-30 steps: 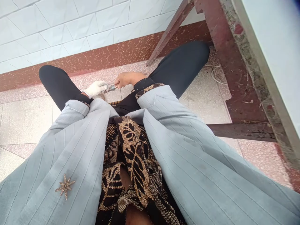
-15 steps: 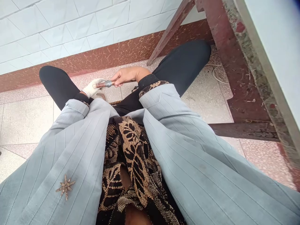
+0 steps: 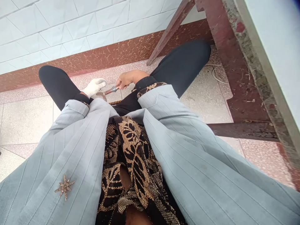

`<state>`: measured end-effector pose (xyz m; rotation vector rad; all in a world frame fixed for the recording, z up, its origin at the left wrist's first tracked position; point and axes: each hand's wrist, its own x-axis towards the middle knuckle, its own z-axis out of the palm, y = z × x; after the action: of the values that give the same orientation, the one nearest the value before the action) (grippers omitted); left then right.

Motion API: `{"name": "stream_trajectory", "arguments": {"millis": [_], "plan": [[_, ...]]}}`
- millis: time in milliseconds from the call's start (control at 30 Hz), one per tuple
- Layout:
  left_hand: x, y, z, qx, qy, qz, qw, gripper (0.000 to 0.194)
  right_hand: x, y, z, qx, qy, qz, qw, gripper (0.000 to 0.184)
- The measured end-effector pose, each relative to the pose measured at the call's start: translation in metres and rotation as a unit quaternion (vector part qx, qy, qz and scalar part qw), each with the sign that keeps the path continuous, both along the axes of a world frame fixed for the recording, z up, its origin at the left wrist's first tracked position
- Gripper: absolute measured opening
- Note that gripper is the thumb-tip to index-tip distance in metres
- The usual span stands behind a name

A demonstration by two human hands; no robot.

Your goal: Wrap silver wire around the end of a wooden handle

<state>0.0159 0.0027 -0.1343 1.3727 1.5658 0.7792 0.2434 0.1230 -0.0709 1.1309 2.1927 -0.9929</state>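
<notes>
My right hand [image 3: 127, 78] is bare and wrapped round a reddish-brown stick-like handle [image 3: 108, 91] with silvery wire bound round it. The handle slants down to the left, and its far end meets or overlaps a small brownish piece [image 3: 101, 95]; I cannot tell whether the two are joined. My left hand [image 3: 95, 86], in a white glove, is just left of the handle, above the brownish piece. Its fingers are curled in with the thumb against them. What they hold, if anything, is hidden. The handle is apart from the gloved fingers.
My knees, in black trousers, spread to either side. A white tiled wall [image 3: 70, 28] with a brown skirting [image 3: 93, 61] stands ahead. At right is a table with a red-brown wooden frame [image 3: 234, 78] and a slanting leg [image 3: 171, 31]. A thin pale cable [image 3: 217, 78] lies on the tiled floor [image 3: 30, 115].
The handle has moved down and slightly right, away from my gloved left hand, its left end now by the brownish piece. My right hand has shifted slightly right.
</notes>
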Motion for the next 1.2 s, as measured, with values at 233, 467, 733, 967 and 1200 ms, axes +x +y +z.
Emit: {"name": "stream_trajectory", "arguments": {"millis": [233, 467, 733, 967, 1200], "plan": [[-0.006, 0.001, -0.005, 0.013, 0.009, -0.014, 1.000, 0.024, 0.000, -0.003, 0.003, -0.056, 0.016, 0.067, 0.996, 0.045], [-0.004, 0.002, -0.008, 0.021, -0.027, 0.013, 0.999, 0.031, 0.003, -0.001, 0.008, -0.097, 0.155, 0.028, 0.983, 0.036], [0.004, -0.002, -0.013, -0.069, -0.036, -0.058, 0.995, 0.039, -0.005, 0.010, -0.003, 0.105, 0.194, -0.118, 0.968, 0.046], [0.001, 0.002, -0.005, 0.026, -0.011, 0.038, 0.999, 0.021, 0.000, 0.001, 0.000, 0.037, 0.003, 0.003, 0.999, 0.026], [0.000, 0.000, 0.003, 0.032, -0.012, 0.047, 0.998, 0.023, 0.001, -0.004, 0.006, -0.087, 0.037, 0.091, 0.991, 0.044]]}}
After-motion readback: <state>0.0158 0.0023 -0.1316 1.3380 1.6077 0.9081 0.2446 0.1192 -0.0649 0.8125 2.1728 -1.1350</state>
